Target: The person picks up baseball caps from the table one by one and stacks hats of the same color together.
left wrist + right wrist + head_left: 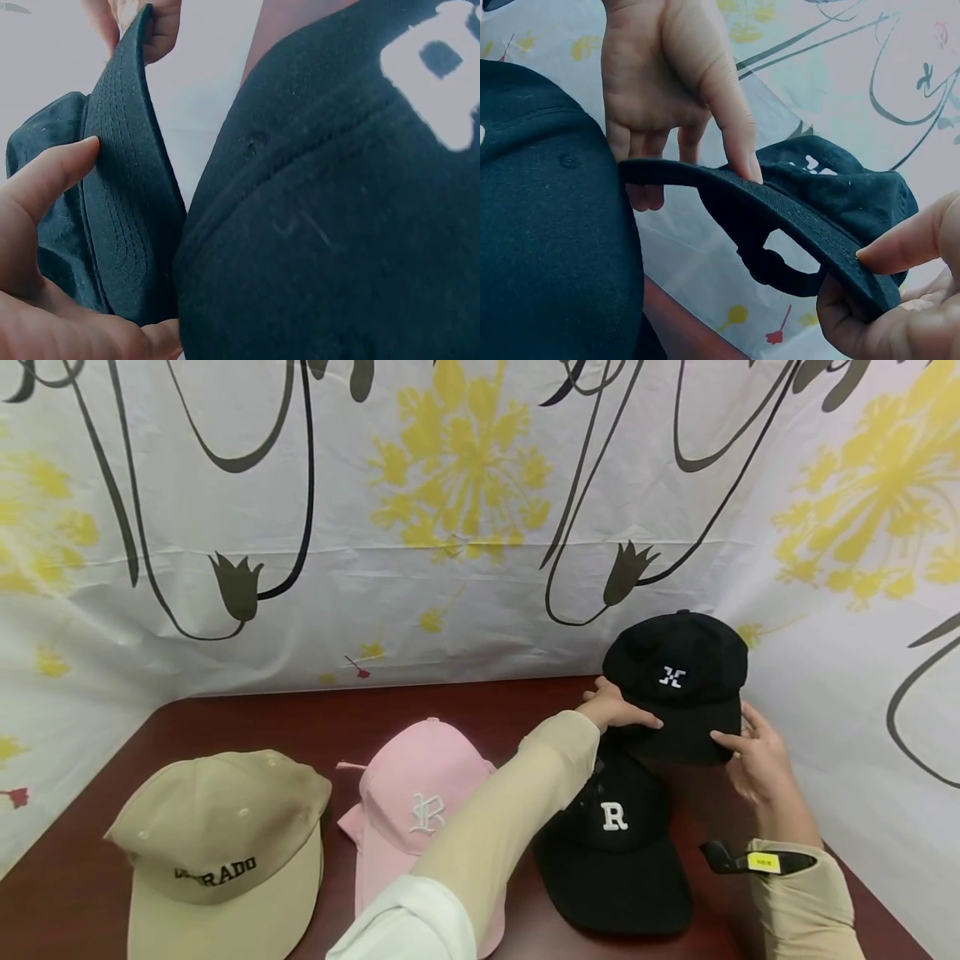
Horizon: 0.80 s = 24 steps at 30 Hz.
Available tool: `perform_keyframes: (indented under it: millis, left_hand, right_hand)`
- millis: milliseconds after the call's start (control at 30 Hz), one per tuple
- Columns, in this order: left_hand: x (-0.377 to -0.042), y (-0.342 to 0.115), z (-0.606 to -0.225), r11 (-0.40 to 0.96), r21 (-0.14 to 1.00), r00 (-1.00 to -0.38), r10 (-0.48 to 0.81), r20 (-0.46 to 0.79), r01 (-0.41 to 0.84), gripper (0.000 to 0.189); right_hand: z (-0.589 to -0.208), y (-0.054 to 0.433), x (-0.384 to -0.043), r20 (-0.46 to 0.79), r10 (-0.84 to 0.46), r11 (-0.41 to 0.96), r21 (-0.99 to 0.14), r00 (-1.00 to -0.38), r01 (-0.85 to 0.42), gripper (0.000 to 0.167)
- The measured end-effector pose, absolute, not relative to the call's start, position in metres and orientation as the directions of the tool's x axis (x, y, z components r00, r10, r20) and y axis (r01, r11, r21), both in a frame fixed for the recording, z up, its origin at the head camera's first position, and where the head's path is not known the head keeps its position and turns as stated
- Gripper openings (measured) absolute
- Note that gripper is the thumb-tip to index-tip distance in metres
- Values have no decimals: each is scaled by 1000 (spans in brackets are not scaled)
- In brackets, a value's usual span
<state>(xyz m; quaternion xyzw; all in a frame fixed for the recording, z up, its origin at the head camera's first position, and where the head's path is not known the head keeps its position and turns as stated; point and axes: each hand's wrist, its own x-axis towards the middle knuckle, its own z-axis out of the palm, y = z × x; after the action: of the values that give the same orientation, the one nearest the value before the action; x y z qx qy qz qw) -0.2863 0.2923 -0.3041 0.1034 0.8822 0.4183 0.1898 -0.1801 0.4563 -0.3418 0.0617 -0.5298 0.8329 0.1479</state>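
Note:
A black baseball cap [678,668] with a small white emblem is held up at the back right, its brim toward me. My left hand [617,706] pinches one side of the brim, thumb on top and fingers beneath. On the brim's other side my right hand [763,760] grips the edge the same way. In the right wrist view, the held cap's brim [780,202] is tilted and its back strap opening shows below. Just in front on the table lies a second black cap [611,843] with a white R, partly overlapped by the held one.
A pink cap [427,768] with a white letter lies left of the R cap, partly hidden by my left forearm. Farther left sits a beige cap [217,827] with dark lettering. The dark red table [360,710] meets a flower-printed white curtain [420,643] at the back.

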Motion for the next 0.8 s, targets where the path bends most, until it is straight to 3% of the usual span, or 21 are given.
perform_keyframes:
  millis: [300,467,567,800]
  left_hand:
    - [-287,276,-302,609,789,-921,347,-176,79,111]
    - [-285,263,-296,617,779,-921,358,-152,111,113]
    - [-283,257,-294,623,773,-923,358,-142,122,113]
    - [-272,243,-290,651,744,-921,365,-135,149,115]
  right_hand:
    - [-335,440,-182,234,327,-77,-959,-916,-273,76]
    - [-328,427,-183,281,354,329,-930,-892,-162,74]
    - [-324,422,-182,258,356,491,-869,-898,-55,79]
    - [-322,412,-179,215,357,519,-855,-909,2,90]
